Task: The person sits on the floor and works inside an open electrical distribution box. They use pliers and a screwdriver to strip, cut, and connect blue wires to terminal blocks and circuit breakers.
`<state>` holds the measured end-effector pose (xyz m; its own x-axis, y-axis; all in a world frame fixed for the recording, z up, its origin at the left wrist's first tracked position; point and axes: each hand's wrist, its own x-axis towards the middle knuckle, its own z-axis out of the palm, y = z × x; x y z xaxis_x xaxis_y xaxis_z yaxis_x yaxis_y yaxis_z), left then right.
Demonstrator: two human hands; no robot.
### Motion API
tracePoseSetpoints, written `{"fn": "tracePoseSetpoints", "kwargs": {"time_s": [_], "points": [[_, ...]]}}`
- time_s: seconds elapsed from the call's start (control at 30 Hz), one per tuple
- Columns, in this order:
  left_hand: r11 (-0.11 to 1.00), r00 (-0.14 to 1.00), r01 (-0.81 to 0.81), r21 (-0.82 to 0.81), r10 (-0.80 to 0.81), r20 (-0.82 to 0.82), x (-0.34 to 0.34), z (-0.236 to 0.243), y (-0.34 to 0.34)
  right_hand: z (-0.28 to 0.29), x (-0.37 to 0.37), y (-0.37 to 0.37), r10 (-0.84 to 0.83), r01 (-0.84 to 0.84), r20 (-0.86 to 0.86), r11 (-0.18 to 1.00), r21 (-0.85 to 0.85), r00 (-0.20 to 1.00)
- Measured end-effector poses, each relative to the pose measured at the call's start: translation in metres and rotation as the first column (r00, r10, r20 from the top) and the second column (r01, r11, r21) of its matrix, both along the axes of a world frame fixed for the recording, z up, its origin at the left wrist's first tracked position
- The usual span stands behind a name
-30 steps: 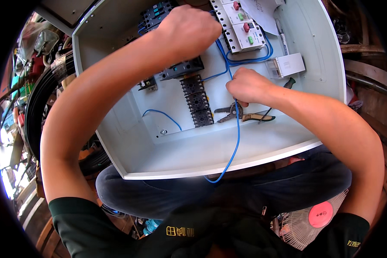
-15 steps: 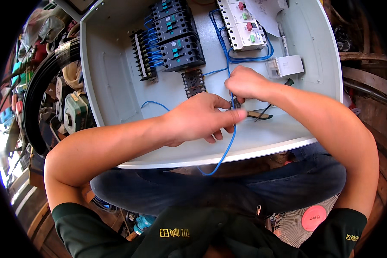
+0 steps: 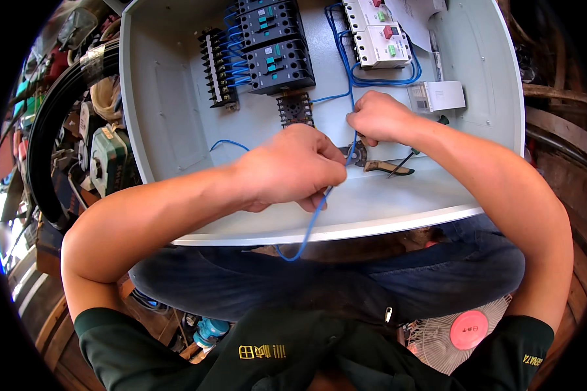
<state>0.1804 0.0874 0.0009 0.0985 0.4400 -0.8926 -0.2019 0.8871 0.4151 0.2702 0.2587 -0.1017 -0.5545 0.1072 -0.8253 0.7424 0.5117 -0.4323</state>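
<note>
My left hand (image 3: 304, 168) is closed on the long blue wire (image 3: 305, 235) over the lower middle of the grey metal enclosure (image 3: 200, 170). My right hand (image 3: 379, 119) pinches the same wire higher up. Black sockets (image 3: 294, 108) sit behind my left hand, below stacked black contactors (image 3: 273, 65). The wire runs up beside white breakers (image 3: 380, 47) with red and green buttons. A wire-stripping tool (image 3: 387, 168), partly hidden, and a thin screwdriver (image 3: 401, 165) lie below my right hand.
Inside the enclosure are a terminal strip (image 3: 218, 68), a paper sheet (image 3: 422, 19), a pen and a white boxy part (image 3: 445, 96). Coiled black cable (image 3: 40, 153) and clutter crowd the left. My legs lie under the front edge; a fan (image 3: 450, 339) stands low at right.
My left hand came down from the upper components to the wire at the lower middle, then closed on it and drew slightly left with it. My right hand stayed gripping the wire.
</note>
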Motion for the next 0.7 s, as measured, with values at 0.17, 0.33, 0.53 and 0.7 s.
{"fn": "tracePoseSetpoints", "kwargs": {"time_s": [0.17, 0.33, 0.53, 0.7], "points": [[0.997, 0.996, -0.081, 0.004, 0.081, -0.027, 0.0, 0.015, -0.003, -0.004, -0.001, -0.002, 0.04, -0.04, -0.017, 0.999, 0.037, 0.999], [0.995, 1.0, -0.015, 0.096, 0.012, 0.027, 0.009, 0.005, -0.009, -0.003, -0.001, -0.004, 0.04, -0.039, -0.027, 0.998, 0.053, 0.999], [0.892, 0.739, 0.448, 0.061, -0.331, -0.587, -0.041, -0.037, -0.028, -0.007, 0.011, -0.009, 0.171, -0.077, -0.315, 0.954, 0.29, 0.933], [0.666, 0.387, 0.743, -0.056, -0.497, -0.777, -0.034, -0.053, -0.034, -0.003, 0.02, -0.011, 0.283, -0.145, -0.484, 0.942, 0.302, 0.828]]}}
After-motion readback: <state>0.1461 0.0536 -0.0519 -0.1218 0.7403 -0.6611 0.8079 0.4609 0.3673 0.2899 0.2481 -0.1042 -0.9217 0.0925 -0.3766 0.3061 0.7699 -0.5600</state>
